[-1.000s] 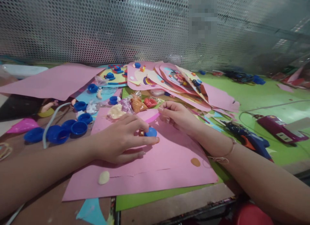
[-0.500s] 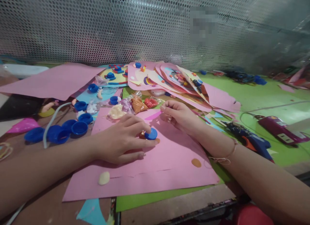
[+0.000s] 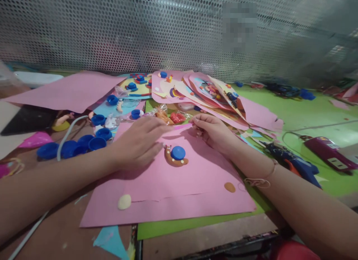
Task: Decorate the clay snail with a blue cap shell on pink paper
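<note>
On the pink sheet lies a snail shape of brown clay with white dots. A blue bottle cap forms its shell. My left hand is held over the sheet just left of the snail, fingers stretched out and holding nothing. Beyond the snail, my right hand has its fingertips pinched at the end of a bright pink strip; its material cannot be made out. Flat on the sheet are a cream disc at front left and a brown disc at right.
Several blue caps and a white cable lie to the left. Bags of orange and red clay sit behind the sheet. Decorated paper cut-outs are piled farther back. At right are a glue gun and a purple power strip.
My left hand has let go of the blue cap and drawn back to the left, uncovering the snail. My right hand has shifted slightly with the strip. The view has shifted a little.
</note>
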Available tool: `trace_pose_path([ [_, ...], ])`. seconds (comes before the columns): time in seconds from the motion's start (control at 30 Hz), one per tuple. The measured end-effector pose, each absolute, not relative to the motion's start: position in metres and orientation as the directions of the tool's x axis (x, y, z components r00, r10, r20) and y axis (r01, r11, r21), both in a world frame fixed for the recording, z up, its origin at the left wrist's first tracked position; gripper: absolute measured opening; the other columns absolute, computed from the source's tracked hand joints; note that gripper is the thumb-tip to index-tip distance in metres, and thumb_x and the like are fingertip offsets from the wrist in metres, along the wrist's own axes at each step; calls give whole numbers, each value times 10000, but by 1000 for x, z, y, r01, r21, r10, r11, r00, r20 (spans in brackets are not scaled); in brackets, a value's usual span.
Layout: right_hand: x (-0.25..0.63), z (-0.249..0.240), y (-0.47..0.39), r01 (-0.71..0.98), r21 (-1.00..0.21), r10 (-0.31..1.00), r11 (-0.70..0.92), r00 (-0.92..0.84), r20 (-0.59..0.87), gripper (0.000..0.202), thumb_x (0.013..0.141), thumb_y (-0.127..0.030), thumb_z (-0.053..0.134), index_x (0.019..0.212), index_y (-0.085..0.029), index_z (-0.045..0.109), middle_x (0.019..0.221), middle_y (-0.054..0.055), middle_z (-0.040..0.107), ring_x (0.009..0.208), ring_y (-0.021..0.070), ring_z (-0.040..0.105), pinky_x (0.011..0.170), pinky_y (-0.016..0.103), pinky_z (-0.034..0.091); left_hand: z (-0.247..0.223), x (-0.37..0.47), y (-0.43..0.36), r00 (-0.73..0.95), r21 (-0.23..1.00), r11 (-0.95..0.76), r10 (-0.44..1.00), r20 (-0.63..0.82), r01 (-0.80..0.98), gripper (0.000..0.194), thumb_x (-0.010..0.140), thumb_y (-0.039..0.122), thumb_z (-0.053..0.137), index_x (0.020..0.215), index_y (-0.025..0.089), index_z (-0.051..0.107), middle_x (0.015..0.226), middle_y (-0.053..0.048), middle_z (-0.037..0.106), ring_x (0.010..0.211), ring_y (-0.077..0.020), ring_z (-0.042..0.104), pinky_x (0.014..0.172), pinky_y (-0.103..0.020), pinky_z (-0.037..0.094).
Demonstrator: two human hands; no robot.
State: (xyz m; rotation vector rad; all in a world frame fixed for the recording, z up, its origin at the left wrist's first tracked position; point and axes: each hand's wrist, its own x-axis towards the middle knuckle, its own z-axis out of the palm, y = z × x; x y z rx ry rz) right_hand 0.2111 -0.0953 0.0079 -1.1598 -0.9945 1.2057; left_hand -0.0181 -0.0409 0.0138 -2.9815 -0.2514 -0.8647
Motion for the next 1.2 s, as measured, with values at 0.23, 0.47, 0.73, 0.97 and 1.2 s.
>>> trace_pose_path([
  [0.23,211,14,-98,-203,-977,986,-71,137,-100,158,613,-186,720,732,-153,621,597,-38,623,433,28,471,445,171,352,9,-14,-31,774,-31,-875,410,482,483,301,876,195,348,1008,102,603,1058,-158,618,940,-274,567,813,-433,458],
  [0.47,211,18,-102,-280,-956,988,-88,96,-119,176,636,-101,684,796,-169,659,673,-31,659,470,33,534,464,160,428,10,-15,-32,781,-127,-835,431,452,535,285,836,129,380,978,91,625,1025,-166,650,940,-289,597,832,-446,471],
  [0.73,211,16,-101,-246,-966,992,-74,84,-97,104,647,-173,722,748,-166,697,634,-27,648,496,35,532,459,151,409,9,-18,-22,691,55,-812,527,495,580,264,791,139,469,1030,98,573,1053,-148,648,989,-280,596,864,-432,490],
  [0.97,209,10,-102,-118,-993,993,-19,116,-33,228,621,-342,771,785,-188,738,665,-19,654,501,35,470,466,177,366,9,-20,-24,689,101,-892,408,599,440,336,804,173,560,1129,113,497,1191,-150,576,1169,-263,511,1005,-459,420],
  [1.2,209,9,-107,125,-973,962,195,170,215,199,753,-395,672,824,-218,726,751,-6,634,638,86,549,653,252,471,7,-21,-34,712,132,-942,320,626,308,329,815,187,538,1133,128,483,1123,-132,613,1079,-230,571,924,-402,479],
])
